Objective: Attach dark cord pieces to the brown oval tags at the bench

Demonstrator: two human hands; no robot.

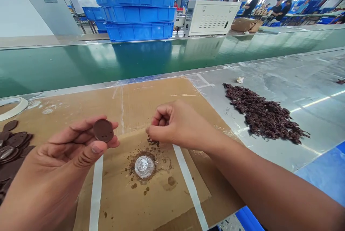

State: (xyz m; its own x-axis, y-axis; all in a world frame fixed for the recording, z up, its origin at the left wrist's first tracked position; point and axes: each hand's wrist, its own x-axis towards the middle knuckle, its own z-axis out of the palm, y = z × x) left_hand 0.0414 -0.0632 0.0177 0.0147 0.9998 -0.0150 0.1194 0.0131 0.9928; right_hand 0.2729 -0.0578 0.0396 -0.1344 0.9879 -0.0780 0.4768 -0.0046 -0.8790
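Around the silver cap (145, 167) in the head view lies the cardboard (151, 209), with a white strip (96, 191) to the left of the cap and another to its right. Above and left of the cap, the left hand (78, 148) pinches a brown disc (103, 130) between thumb and fingers. Beyond the cap, the right hand (172, 123) has its thumb and bent forefinger pressed together, over some dark bits (153, 141); whether it grips any, I cannot tell. Well left of the cap is a pile of discs (16, 141); well right, a heap of dark scraps (265, 114).
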